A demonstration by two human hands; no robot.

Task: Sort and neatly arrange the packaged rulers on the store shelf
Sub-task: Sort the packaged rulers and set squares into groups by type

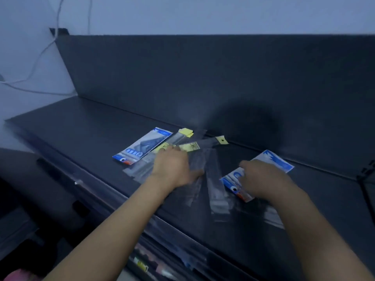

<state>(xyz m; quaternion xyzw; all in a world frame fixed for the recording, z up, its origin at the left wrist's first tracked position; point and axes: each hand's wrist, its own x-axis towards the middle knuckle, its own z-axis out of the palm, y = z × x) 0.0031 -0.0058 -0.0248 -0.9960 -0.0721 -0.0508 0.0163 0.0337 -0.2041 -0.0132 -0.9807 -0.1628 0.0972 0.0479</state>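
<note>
Several packaged rulers lie scattered on a dark shelf (85, 126). One blue-and-white pack (142, 146) lies at the left. Clear sleeves with yellow header cards (191, 146) fan out in the middle, and one clear sleeve (216, 185) points toward me. A second blue-and-white pack (276, 161) lies at the right. My left hand (172, 169) lies palm down on the clear sleeves, fingers reaching the yellow cards. My right hand (263, 177) lies palm down on the right blue pack. Both hands are motion-blurred, so their grip is unclear.
The shelf's dark back panel (203, 78) rises behind the packs. A pale wall with white cables (40, 57) stands at the left. Below the shelf's front edge, a lower shelf holds more goods (146, 262). A dark bracket (367, 169) sits at the right.
</note>
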